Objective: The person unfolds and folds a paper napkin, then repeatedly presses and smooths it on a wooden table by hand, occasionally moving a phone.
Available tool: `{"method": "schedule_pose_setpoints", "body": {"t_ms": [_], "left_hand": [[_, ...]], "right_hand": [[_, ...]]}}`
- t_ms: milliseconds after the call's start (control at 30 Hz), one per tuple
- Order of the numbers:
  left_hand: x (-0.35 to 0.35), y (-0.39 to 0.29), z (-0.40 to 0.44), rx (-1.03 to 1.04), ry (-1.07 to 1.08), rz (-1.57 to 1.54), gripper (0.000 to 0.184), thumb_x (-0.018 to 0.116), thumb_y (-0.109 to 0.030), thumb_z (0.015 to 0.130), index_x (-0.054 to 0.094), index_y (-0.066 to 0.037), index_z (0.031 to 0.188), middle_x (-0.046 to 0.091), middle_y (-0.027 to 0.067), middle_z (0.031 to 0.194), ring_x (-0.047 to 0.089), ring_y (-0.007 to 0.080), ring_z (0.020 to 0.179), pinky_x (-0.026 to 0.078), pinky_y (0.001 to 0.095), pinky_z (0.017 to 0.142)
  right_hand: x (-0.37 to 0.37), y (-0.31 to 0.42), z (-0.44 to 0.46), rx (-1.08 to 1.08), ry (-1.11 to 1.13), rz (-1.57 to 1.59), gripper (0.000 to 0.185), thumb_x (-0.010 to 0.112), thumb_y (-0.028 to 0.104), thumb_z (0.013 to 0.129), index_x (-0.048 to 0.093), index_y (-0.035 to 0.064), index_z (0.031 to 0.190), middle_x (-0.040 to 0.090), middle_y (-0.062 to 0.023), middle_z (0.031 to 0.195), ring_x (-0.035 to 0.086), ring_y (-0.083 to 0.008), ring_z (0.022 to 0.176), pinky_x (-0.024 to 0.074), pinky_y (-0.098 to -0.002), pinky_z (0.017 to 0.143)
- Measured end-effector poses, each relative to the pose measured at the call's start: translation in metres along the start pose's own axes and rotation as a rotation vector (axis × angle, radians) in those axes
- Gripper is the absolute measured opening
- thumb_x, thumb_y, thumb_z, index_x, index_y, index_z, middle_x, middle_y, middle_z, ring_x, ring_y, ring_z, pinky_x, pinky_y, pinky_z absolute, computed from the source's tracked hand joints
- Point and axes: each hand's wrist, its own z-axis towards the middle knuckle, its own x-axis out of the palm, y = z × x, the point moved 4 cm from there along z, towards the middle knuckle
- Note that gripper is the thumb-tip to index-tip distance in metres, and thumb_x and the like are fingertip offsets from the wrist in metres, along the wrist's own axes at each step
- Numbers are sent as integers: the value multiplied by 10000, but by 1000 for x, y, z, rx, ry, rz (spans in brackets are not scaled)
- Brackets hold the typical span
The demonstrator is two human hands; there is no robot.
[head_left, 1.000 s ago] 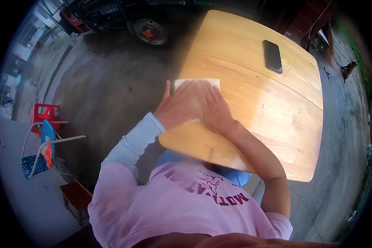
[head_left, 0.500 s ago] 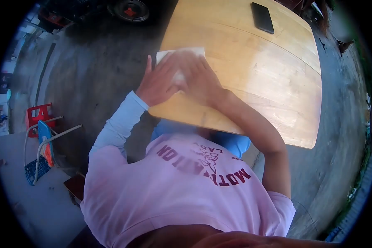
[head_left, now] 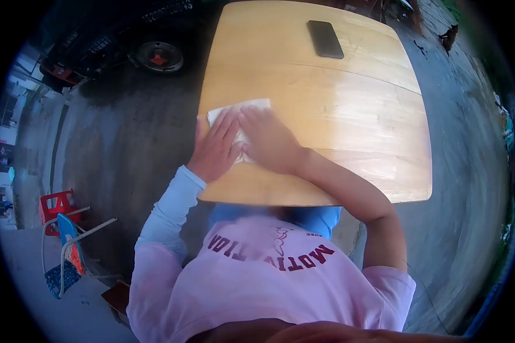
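Note:
A white folded cloth [head_left: 243, 140] lies on the near left part of the light wooden table [head_left: 360, 131]. My left hand [head_left: 216, 150] rests flat on the cloth's left side, fingers stretched out and the thumb side toward the other hand. On the cloth's right side lies my right hand [head_left: 269, 140], palm down, its fingers extended and a little blurred. The two hands are close together, with parts of the cloth showing beyond and between them. Neither hand is wrapped round the cloth. A dark phone [head_left: 325, 39] lies at the table's far side.
A dark vehicle with a wheel [head_left: 159, 57] stands beyond the table at the upper left. At the lower left are a red plastic stool [head_left: 57, 208], a chair with blue woven parts [head_left: 63, 278] and a small brown wooden stool [head_left: 117, 297].
The view has shifted, so table and phone appear further left. The hands, still flat on the cloth, sit nearer the table's left edge, and the cloth has turned slightly.

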Motion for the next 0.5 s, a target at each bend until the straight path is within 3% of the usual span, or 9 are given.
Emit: {"method": "schedule_pose_setpoints", "body": {"t_ms": [167, 267, 433, 500], "left_hand": [[11, 7, 130, 38, 95, -59, 593, 359, -405, 1019, 242, -140, 1536, 188, 39, 1615, 150, 212, 1492, 70, 674, 1128], [13, -18, 172, 119, 72, 14, 593, 362, -408, 1014, 255, -142, 1533, 195, 32, 1614, 154, 208, 1491, 73, 678, 1126], [9, -66, 134, 236, -8, -123, 610, 409, -384, 994, 277, -100, 1517, 209, 79, 1604, 177, 240, 1484, 74, 692, 1117], [10, -83, 91, 319, -54, -102, 647, 456, -370, 974, 271, -67, 1514, 207, 101, 1601, 179, 266, 1481, 77, 691, 1116]], "right_hand": [[-10, -108, 17, 158, -79, -208, 631, 427, 358, 966, 365, -60, 1436, 352, -223, 1510, 301, -338, 1426, 221, -492, 1161], [-19, -144, 2, 282, -109, -254, 620, 411, 348, 968, 368, -60, 1432, 347, -223, 1514, 288, -332, 1433, 229, -493, 1155], [-27, -108, -61, 272, -165, -251, 625, 540, 316, 902, 431, -76, 1377, 407, -247, 1453, 372, -379, 1363, 248, -508, 1141], [-50, -59, -96, 286, -215, -59, 639, 579, 304, 883, 428, -76, 1374, 422, -256, 1432, 377, -386, 1355, 252, -501, 1138]]}}
